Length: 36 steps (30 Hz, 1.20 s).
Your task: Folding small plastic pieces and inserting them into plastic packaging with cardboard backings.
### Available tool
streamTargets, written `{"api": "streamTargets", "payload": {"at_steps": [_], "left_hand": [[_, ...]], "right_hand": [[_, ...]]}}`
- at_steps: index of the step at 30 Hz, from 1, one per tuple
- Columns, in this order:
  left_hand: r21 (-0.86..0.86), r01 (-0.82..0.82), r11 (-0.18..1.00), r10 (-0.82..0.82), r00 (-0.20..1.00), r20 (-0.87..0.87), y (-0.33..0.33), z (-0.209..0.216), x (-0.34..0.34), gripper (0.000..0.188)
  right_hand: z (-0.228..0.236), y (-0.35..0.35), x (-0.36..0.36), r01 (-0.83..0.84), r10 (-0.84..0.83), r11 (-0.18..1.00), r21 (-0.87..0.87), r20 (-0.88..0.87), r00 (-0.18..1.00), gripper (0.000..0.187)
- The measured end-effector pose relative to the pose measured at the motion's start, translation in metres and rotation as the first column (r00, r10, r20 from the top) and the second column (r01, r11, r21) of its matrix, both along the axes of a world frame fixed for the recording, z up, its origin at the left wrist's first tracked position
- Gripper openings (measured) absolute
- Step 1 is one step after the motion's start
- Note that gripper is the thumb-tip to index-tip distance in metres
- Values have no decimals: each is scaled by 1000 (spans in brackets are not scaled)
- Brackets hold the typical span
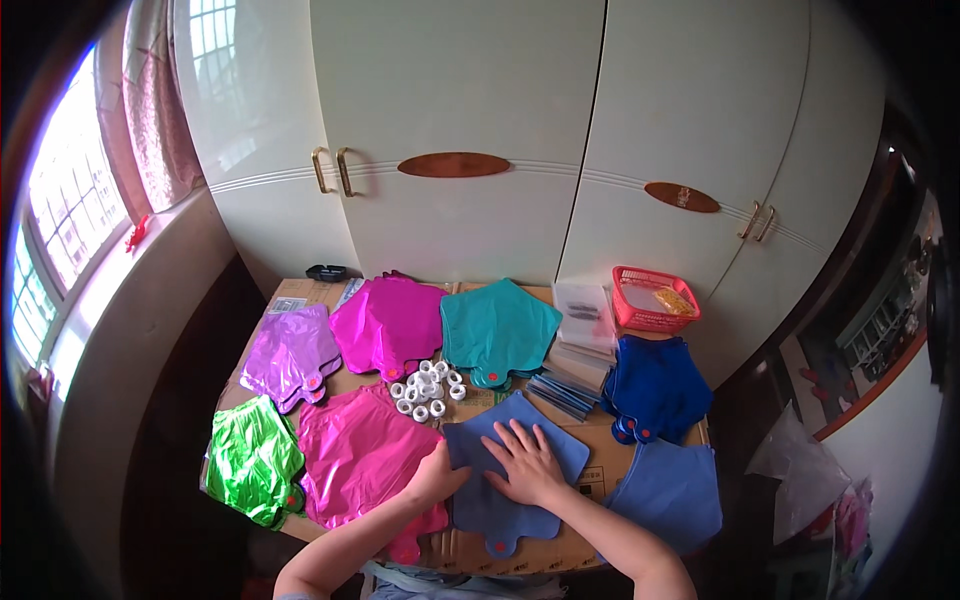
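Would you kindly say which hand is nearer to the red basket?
Right. The right hand is in front of the red basket and to its left; the left hand is also in front, but farther left.

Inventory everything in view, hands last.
Purple sheets, magenta sheets, teal sheets, navy sheets: one set each, far row
Green sheets, pink sheets: one set each, near left
Blue sheets: two sets, under hands and near right
Rings: over a dozen, white, centre
Basket: one, red, far right
Packet: one, yellow, inside basket
Thin stack: one, bluish, centre right
Translucent sheets: uncounted, left of basket
Tray: one, black, far left
Cardboard: uncounted, brown, underneath
Cabinet: one, white, behind
Window: one, bright, left
Curtain: one, pinkish, left
Small object: one, red, windowsill
Plastic bag: one, clear, right
Left hand, right hand: one each, bare, touching blue sheets
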<state>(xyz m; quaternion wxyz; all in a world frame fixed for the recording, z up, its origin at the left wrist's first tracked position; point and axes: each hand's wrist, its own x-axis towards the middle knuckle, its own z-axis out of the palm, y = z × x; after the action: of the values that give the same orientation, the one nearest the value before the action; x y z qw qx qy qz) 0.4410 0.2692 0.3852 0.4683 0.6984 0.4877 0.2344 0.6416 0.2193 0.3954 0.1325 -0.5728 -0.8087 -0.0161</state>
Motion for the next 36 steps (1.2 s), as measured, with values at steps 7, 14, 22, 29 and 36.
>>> {"api": "streamTargets", "payload": {"at_steps": [7,14,22,29,36], "left_hand": [[240,162,957,-13,853,-522,3,43,15,52],[157,203,967,-98,859,-503,-4,35,9,37],[168,276,946,-174,874,-454,-18,46,22,36],[196,319,927,-143,785,-603,-42,54,28,49],[259,263,929,-73,820,-568,-58,37,9,61]], "right_hand": [[-1,-2,1,28,-22,996,-87,66,998,65],[2,-2,0,22,-14,990,-137,56,998,71],[6,0,2,67,-26,973,-219,184,983,79],[8,0,-2,81,-38,962,-259,168,985,78],[5,-2,-1,61,-48,985,-162,80,996,77]]}}
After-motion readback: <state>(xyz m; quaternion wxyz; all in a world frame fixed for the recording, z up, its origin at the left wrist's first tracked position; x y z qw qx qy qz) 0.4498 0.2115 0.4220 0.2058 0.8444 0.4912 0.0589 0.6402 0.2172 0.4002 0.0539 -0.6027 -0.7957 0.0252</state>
